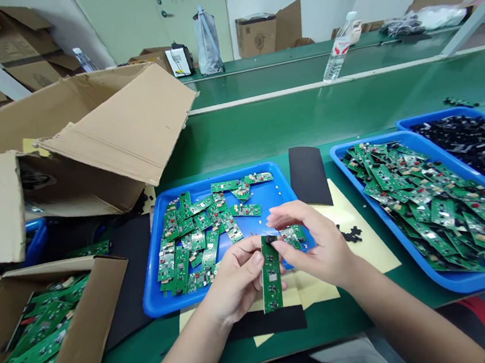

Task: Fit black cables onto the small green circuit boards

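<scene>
My left hand (pixel 241 274) is closed on a narrow green circuit board (pixel 272 282), held upright with its components facing me. A small black part (pixel 270 239) sits at the board's top end. My right hand (pixel 313 240) is beside that end, its thumb tip at the board's upper edge and its fingers stretched out and apart from the thumb. Behind both hands lies a blue tray (pixel 151 295) with several loose circuit boards (pixel 202 206) in it. Part of one board (pixel 292 235) shows beneath my right hand.
On the right, a blue tray (pixel 406 256) is heaped with boards; another tray (pixel 409 122) behind it holds small black pieces. A cardboard box (pixel 105 323) of boards stands front left, a larger open box (pixel 132 124) behind. Black sheets (pixel 310 174) and yellow paper (pixel 362 244) lie around.
</scene>
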`<state>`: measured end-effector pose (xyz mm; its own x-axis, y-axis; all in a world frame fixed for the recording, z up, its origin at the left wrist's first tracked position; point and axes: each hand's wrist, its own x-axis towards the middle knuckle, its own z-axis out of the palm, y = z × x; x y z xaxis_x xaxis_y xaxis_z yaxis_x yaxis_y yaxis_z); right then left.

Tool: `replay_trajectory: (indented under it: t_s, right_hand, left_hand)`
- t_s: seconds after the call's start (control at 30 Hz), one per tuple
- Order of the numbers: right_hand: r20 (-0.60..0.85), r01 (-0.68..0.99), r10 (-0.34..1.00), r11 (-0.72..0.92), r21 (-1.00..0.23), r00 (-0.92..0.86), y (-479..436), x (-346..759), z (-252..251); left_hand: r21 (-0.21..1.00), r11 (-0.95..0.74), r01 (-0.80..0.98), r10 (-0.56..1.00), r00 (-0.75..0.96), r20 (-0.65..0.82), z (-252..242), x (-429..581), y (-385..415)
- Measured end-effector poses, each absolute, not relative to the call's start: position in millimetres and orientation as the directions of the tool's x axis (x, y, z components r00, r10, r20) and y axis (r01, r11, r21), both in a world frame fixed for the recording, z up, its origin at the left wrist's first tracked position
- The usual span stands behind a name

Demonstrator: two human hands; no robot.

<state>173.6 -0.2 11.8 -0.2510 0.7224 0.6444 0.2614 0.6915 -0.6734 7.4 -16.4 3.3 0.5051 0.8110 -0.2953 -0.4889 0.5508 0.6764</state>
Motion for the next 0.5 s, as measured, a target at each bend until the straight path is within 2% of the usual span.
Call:
replay_trajectory:
  t_s: [0.07, 0.17, 0.4, 0.47, 0.5]
  right_hand:
    - [0.647, 0.223, 0.716, 0.697, -0.681, -0.264, 0.0, 174.2, 12.6]
    - [0.695, 0.227, 0.656, 0.754, -0.616, -0.294, 1.1, 174.3, 13.6]
    - [0.735, 0.456, 0.575, 0.795, -0.4, -0.359, 3.7, 169.2, 5.8]
    - [0.716, 0.465, 0.598, 0.78, -0.418, -0.359, 5.6, 168.0, -0.4]
    - [0.692, 0.442, 0.634, 0.76, -0.477, -0.344, 7.0, 167.6, -4.0]
  left_hand:
    - [0.674, 0.558, -0.483, 0.805, 0.513, -0.299, 3.8, 7.5, -16.9]
    - [0.674, 0.566, -0.475, 0.799, 0.518, -0.305, 4.6, 7.6, -16.7]
    - [0.664, 0.567, -0.487, 0.805, 0.5, -0.321, 1.5, 10.5, -14.8]
    - [0.643, 0.573, -0.508, 0.807, 0.487, -0.334, -1.7, 12.8, -14.3]
    - [0.631, 0.574, -0.522, 0.81, 0.475, -0.343, -3.1, 14.0, -13.9]
